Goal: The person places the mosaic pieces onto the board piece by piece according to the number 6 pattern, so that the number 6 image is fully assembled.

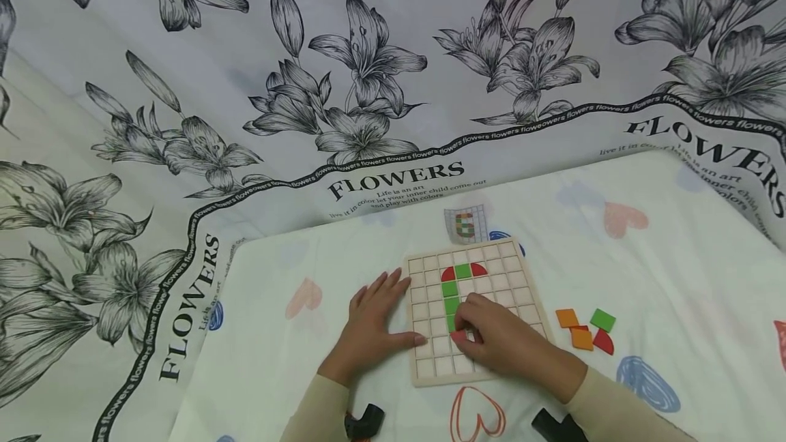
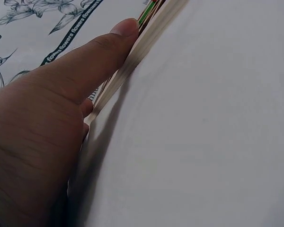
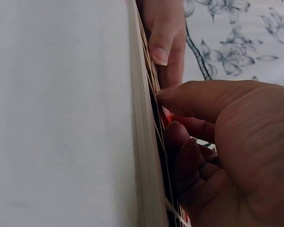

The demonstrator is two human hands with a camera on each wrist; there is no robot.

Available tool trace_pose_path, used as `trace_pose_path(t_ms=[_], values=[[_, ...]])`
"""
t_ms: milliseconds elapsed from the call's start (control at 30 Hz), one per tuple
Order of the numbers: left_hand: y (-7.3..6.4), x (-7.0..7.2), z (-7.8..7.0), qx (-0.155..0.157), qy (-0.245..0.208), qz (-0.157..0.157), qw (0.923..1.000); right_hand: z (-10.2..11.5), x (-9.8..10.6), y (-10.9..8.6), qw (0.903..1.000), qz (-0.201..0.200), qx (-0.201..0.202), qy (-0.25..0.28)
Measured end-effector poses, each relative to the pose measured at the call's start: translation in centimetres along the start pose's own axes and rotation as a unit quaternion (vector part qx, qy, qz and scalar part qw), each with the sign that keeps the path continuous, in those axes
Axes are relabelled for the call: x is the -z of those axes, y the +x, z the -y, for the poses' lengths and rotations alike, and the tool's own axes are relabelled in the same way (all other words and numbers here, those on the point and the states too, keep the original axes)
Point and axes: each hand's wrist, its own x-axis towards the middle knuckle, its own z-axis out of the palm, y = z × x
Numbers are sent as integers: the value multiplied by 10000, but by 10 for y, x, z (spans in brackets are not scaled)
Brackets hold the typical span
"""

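Red piece (image 1: 457,337) held at the foot of a green column (image 1: 452,306)

On the side nearer the left edge of the tabletop (image 1: 258,305), the gridded board (image 1: 432,365) is touched by the left hand (image 1: 371,322), its fingers apart. Between board and far edge, a pattern card (image 1: 454,214) is laid. Over the board, the red piece is clamped in the grip of the right hand (image 1: 510,341); whether it is seated cannot be told. Nearer the right edge, loose pieces (image 1: 581,339) are gathered. The step in hand is judged to be this piece's placement; careful alignment within a cell, then release, seems called for.
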Motion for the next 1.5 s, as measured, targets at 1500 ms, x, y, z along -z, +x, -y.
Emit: trace_pose_path(t_ms=[1500], values=[[-5, -1, 2, -108, 38, -88, 9999, -8, 39, -3, 9156, 563, -422, 3958]])
